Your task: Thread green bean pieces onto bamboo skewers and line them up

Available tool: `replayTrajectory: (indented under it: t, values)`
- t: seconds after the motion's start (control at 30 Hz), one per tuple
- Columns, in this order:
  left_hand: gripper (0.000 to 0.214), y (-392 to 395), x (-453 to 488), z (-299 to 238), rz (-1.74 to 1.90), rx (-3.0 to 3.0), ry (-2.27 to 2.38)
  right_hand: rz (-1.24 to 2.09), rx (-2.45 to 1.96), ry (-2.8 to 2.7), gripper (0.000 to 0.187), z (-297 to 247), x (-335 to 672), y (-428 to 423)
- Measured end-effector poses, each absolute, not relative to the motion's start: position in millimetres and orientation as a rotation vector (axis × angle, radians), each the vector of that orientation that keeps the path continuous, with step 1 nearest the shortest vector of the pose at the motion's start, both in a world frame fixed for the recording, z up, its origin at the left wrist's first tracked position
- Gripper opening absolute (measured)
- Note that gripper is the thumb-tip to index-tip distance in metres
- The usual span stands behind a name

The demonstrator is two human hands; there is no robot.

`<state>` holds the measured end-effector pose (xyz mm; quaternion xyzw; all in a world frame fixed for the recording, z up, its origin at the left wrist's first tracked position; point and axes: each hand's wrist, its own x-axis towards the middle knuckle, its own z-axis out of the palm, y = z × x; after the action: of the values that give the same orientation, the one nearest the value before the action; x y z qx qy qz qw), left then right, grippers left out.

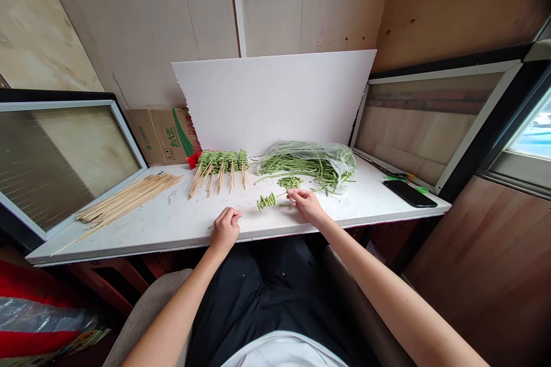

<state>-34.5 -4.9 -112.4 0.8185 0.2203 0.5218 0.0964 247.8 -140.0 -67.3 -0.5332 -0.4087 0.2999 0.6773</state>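
My left hand (225,227) is closed on a thin wooden skewer (247,209) near the table's front edge. Several short pieces of green bean (267,201) are threaded on the skewer between my two hands. The fingers of my right hand (305,205) pinch together at the skewer's other end, just right of the threaded pieces. Behind my right hand lies a small heap of cut green bean pieces (290,182). A clear plastic bag of long green beans (301,160) rests farther back. To the left, finished bean skewers (221,160) are lined up with their sticks pointing toward me.
A pile of bare skewers (129,198) lies on the left of the white table (172,223). On the right are a black phone (410,193) and a green-handled tool (422,189). A cardboard box (159,135) and a white board (275,103) stand at the back.
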Motion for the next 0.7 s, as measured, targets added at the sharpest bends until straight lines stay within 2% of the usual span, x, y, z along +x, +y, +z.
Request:
replayTrajectory:
  t: [0.7]
  values:
    - [0.023, -3, -36, -114, 1.576, 2.465, 0.603, 0.667, -1.238, -0.948, 0.046, -62, 240, -142]
